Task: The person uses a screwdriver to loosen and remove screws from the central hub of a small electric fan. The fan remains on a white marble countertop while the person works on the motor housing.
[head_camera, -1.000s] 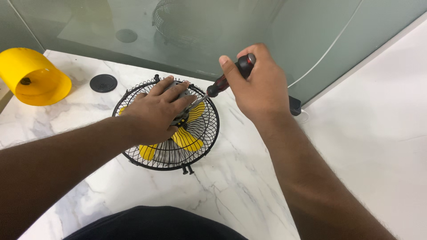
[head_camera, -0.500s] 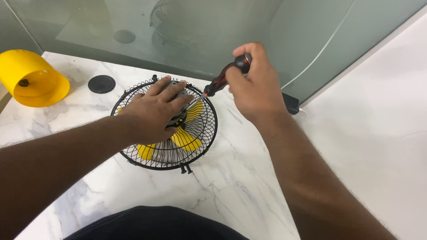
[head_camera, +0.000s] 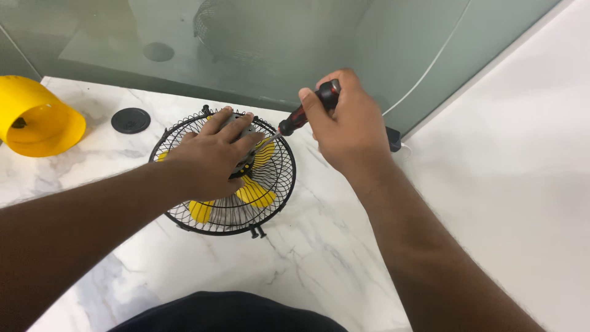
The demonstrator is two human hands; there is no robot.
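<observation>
A small fan (head_camera: 258,193) lies flat on the marble table (head_camera: 332,258), slightly left of the frame's centre. Its black wire guard faces up, and yellow blades (head_camera: 255,193) show through the wires. Two short black feet stick out at the guard's lower edge.

The left hand (head_camera: 212,157) rests palm down on top of the fan, at the centre of the guard. The fingers are spread narrow and flat, pointing toward the upper right of the frame. They cover a grey block (head_camera: 243,126) mounted at the guard's middle; only its upper edge shows past the fingertips.

The right hand (head_camera: 347,126) sits in the upper middle of the frame, just right of the fan. It is closed around the handle of a screwdriver (head_camera: 301,114). The handle is black and red. The metal shaft slopes down and to the left, and its tip meets the grey block just beside the left fingertips. The exact contact point is too small to tell.

A yellow plastic cone-shaped cover (head_camera: 37,120) lies on its side at the left edge of the frame, well apart from the fan. A round black cap (head_camera: 131,120) lies flat between the cover and the fan. A frosted glass panel (head_camera: 276,43) stands along the table's far edge. A white cable (head_camera: 430,64) runs down the glass to a black plug (head_camera: 393,139) at the table, just behind the right wrist.
</observation>
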